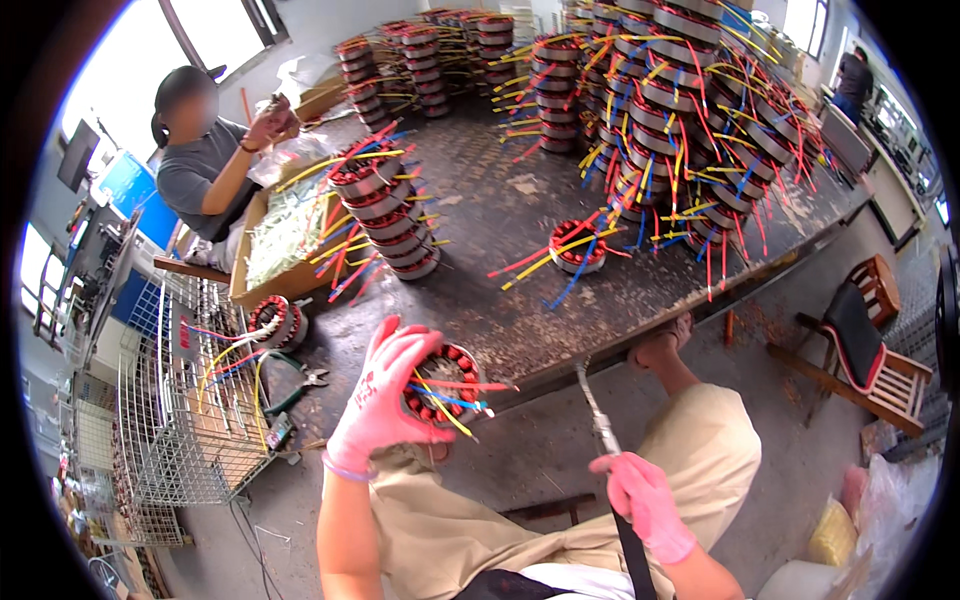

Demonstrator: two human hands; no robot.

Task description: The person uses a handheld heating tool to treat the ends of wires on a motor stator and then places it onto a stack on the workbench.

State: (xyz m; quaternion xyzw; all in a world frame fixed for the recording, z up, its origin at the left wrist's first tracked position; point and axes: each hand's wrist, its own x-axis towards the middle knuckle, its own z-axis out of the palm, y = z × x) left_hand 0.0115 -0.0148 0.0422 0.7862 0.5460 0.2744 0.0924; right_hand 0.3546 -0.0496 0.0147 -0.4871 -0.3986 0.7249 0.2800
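Note:
My left hand (368,408), in a pink glove, grips a motor stator (458,362) by its rim at the near table edge. Red windings line the ring, and red, blue and yellow leads stick out to the right. In my pink-gloved right hand (648,498), off to the right over my lap, is a long slim tool with a metal shaft (600,422) and a black lower part. Its thin tip points up toward the table edge, apart from the stator; its exact kind is unclear. Pliers (292,388) with dark green handles lie left of my left hand, below another stator (278,322).
A stack of stators (388,212) and a single stator (578,248) stand on the worn dark table (480,215). Tall stacks (672,100) trail wires at the right. A person (205,150) sits behind a carton (243,275) of pale strips. Wire baskets (190,420) flank the left; a chair (860,340) stands right.

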